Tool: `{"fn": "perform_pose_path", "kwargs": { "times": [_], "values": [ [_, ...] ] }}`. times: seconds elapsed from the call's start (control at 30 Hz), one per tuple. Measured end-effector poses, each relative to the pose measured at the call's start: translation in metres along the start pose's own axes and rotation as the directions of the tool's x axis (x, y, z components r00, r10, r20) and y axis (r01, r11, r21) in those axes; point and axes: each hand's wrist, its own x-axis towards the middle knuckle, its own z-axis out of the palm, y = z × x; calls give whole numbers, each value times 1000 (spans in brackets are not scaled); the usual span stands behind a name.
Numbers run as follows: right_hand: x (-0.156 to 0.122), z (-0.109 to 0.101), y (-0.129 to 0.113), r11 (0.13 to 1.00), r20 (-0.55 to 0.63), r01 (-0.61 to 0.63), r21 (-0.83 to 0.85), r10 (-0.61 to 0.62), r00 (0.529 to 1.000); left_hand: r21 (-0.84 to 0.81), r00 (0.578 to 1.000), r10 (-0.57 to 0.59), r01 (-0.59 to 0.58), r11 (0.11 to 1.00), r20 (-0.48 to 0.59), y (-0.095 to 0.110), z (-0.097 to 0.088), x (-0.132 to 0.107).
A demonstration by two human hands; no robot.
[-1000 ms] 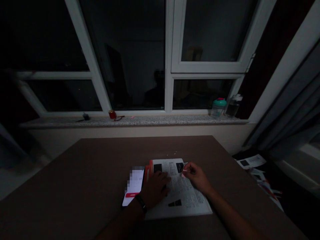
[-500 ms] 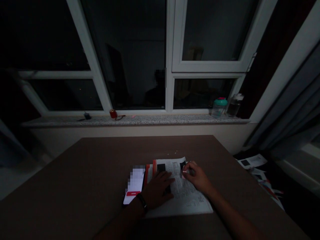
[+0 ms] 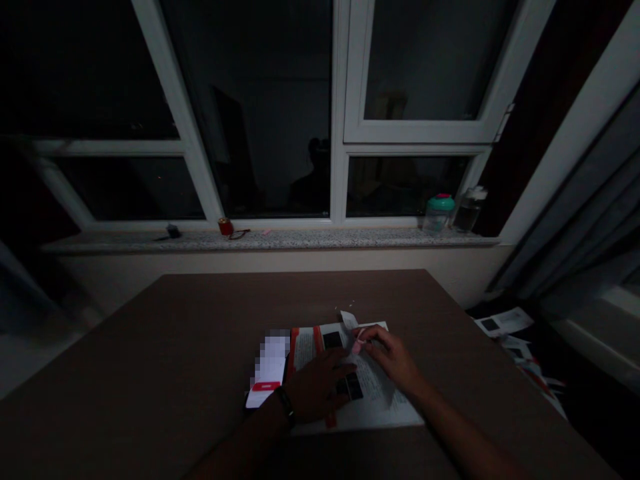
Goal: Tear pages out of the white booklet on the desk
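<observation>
My left hand (image 3: 323, 383), with a dark band on the wrist, lies flat with spread fingers on a printed booklet (image 3: 395, 413) with orange bars and dark pictures. Over the booklet's upper part, my right hand (image 3: 387, 350) is closed in a pinch on a small pink object (image 3: 357, 347), whose kind I cannot make out in the dim light. A page (image 3: 349, 321) curls up beside those fingertips; whether they also grip it I cannot tell. Left of the booklet lies a lit phone (image 3: 267, 373), close to my left wrist.
Tiny white scraps (image 3: 351, 305) dot the brown table (image 3: 200, 320) beyond the booklet. A granite sill (image 3: 300, 239) carries a red can-like item (image 3: 225, 227), a teal-lidded bottle (image 3: 440, 212) and a clear bottle (image 3: 470, 208). Loose papers (image 3: 505, 323) lie off the table's right side.
My right hand has shifted slightly left with the pink object. The page's top has lifted and curled leftward, exposing another printed page beneath. My left hand stays flat, moved slightly.
</observation>
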Motion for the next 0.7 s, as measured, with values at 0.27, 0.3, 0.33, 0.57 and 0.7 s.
{"fn": "perform_pose_path", "kwargs": {
  "times": [0.27, 0.3, 0.33, 0.57, 0.7],
  "values": [
    [-2, 4, -1, 999, 83, 33, -28, -31, 996, 69, 1000, -16, 18, 997, -25, -2, 0, 3],
    [-2, 5, 0, 999, 75, 34, -31, -32, 997, 77, 999, -24, 26, 997, -32, -3, 0, 3],
    [-2, 6, 3, 999, 64, 36, -38, -34, 997, 84, 998, -37, 40, 996, -43, -3, -1, 3],
    [-3, 19, 13, 991, -88, 26, -134, -38, 995, 93, 964, -208, 225, 970, -167, 0, -5, 3],
    [-3, 29, 8, 994, -66, -14, -108, 7, 998, 68, 959, -236, 249, 966, -156, 3, -7, 4]
  ]
}}
